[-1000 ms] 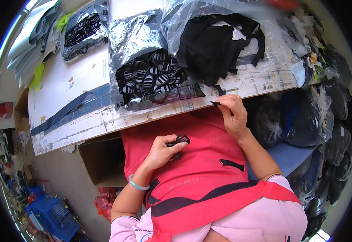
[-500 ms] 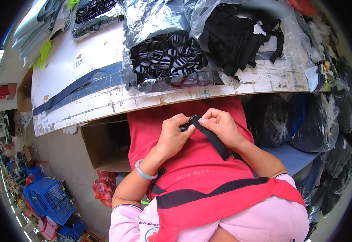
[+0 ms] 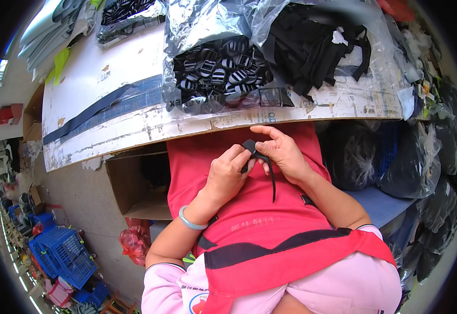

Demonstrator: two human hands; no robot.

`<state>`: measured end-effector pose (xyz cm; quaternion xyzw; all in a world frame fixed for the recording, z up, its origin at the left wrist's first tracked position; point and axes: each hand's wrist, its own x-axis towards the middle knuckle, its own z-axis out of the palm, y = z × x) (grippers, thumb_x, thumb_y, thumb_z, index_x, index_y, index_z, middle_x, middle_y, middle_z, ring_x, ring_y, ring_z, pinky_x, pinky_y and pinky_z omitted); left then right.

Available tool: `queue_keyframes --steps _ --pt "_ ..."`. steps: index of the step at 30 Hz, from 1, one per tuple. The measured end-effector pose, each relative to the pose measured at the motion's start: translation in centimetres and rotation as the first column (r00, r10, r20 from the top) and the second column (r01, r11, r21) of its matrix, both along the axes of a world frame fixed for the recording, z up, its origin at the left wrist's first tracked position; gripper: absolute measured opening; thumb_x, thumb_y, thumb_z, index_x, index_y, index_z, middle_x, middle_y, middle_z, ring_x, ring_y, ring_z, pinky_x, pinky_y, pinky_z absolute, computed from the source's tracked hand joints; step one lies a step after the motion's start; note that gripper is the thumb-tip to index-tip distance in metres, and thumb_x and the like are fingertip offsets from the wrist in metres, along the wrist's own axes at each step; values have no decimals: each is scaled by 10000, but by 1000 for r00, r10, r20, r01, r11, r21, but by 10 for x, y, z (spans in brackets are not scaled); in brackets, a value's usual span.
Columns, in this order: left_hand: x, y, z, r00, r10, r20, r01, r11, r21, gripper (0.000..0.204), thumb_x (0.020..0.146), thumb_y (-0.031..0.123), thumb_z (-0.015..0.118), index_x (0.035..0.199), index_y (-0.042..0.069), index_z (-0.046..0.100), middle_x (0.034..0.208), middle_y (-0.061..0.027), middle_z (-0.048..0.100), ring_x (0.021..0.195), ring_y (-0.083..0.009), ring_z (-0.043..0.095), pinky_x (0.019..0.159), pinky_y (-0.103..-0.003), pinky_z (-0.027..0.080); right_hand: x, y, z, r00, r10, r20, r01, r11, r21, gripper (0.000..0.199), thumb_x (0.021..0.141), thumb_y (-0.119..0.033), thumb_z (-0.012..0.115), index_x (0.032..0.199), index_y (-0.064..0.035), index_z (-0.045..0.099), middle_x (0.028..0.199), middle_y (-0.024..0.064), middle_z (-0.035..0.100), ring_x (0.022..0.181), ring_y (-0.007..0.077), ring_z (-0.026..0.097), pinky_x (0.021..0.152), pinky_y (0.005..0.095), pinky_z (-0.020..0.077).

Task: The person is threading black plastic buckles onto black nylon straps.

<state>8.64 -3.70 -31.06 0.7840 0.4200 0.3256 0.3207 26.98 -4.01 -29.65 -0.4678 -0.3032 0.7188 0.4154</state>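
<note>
In front of the red apron [image 3: 239, 204], my two hands meet over a short black webbing strap [image 3: 273, 180]. My left hand [image 3: 227, 171] is closed, pinching a dark piece that looks like a black plastic buckle [image 3: 249, 146], mostly covered by fingers. With thumb and fingers, my right hand [image 3: 285, 156] grips the strap close to that piece, its index finger raised. One end of the strap hangs down below the right hand, seen nearly edge-on. How the strap runs through the buckle is hidden.
On the worn white tabletop [image 3: 134, 128] lie an open bag of black buckles [image 3: 218, 73], a heap of black straps [image 3: 307, 52] and a single long strap [image 3: 89, 116]. Below are an open cardboard box [image 3: 144, 201] and dark plastic bags [image 3: 411, 162]. Blue crates [image 3: 63, 256] stand at the left.
The strap's free end has swung from slanting down to the right to hanging almost straight down. My right hand has turned and shifted slightly left and up, its index finger now lifted.
</note>
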Motion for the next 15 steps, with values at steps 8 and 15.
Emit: queue_keyframes --steps 8,15 --pt "-18 5 1 705 578 411 325 252 -912 228 931 171 642 1057 -19 652 791 -24 594 594 -93 541 425 -205 363 9 3 7 990 138 -34 -140 987 -75 170 940 -160 642 1032 -18 658 851 10 646 741 72 597 687 217 503" --pt "-9 7 3 650 645 402 301 267 -915 254 913 184 682 1058 -24 659 677 -36 586 509 -92 512 413 -221 364 -10 -3 10 913 -215 348 -75 748 660 93 874 -21 677 961 -2 653 959 43 637 933 77 576 801 246 473"
